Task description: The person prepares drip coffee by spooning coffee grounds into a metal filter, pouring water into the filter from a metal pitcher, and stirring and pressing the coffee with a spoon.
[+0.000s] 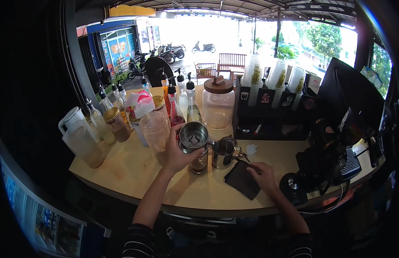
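Observation:
My left hand (178,151) is wrapped around a round metal cup (194,136), tilted so that I look into its open top. Some wet residue or liquid shows at its bottom. Directly below the cup, a glass jar (199,166) stands on the counter, partly hidden by my hand. A steel pitcher (223,154) with a handle stands just right of it. My right hand (262,175) has its fingers curled over the edge of a folded dark cloth (242,179). Whatever is between those fingers is too small to make out.
Pump bottles (191,103), a clear plastic pitcher (85,144) and a large clear container (154,131) crowd the left side. A wooden-lidded glass jar (218,107) stands behind. Stacked plastic cups (275,75) rise from a black rack (270,114). Dark equipment (322,146) fills the right.

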Demonstrator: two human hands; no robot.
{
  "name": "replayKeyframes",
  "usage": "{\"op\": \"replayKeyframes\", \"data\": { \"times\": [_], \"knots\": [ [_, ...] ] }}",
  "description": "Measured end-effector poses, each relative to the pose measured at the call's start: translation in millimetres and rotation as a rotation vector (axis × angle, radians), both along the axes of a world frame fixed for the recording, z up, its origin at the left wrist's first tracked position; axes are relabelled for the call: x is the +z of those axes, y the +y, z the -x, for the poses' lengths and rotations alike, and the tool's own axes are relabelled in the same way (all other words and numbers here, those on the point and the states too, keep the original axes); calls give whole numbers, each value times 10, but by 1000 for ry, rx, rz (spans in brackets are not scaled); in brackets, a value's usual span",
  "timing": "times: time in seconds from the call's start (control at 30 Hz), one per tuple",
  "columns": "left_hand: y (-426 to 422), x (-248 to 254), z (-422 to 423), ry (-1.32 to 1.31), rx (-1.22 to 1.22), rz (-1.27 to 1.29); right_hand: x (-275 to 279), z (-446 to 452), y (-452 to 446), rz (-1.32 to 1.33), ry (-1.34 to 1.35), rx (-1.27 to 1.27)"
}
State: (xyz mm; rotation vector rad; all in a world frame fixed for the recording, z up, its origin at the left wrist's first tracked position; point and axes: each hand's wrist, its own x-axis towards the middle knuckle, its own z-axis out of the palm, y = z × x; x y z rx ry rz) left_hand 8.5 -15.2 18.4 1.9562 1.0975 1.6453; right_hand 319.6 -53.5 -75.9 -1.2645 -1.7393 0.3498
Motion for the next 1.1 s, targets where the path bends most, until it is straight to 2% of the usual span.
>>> {"op": "replayKeyframes", "data": {
  "times": [0.23,0.33,0.4,0.53,0.6,0.73,0.8,0.83,0.9,0.93,1.0,1.1],
  "knots": [
    [42,-96,21,78,33,-87,67,115,-153,52,-280,109],
    [70,-137,13,-3,-32,-81,197,158,-117,124,-350,110],
    [104,-184,30,34,15,-99,189,184,46,-156,-212,34],
    [58,-137,21,102,47,-171,102,214,468,-266,-144,23],
    [18,-99,4,28,-28,-121,46,258,584,185,219,224],
    [16,-110,-19,-51,-42,-86,-95,268,756,125,129,218],
    [13,-104,-19,-42,-29,-92,-75,306,741,303,291,303],
    [18,-114,-21,-38,-20,-84,33,367,670,306,290,304],
    [25,-123,-25,-30,-14,-75,240,491,549,459,573,347],
    [26,-122,-26,-32,-28,-68,133,478,628,458,576,347],
    [21,-100,-23,-33,-39,-62,-83,454,814,426,857,466],
    [10,-93,4,24,-51,-71,-30,384,867,438,936,440]
  ]
}}
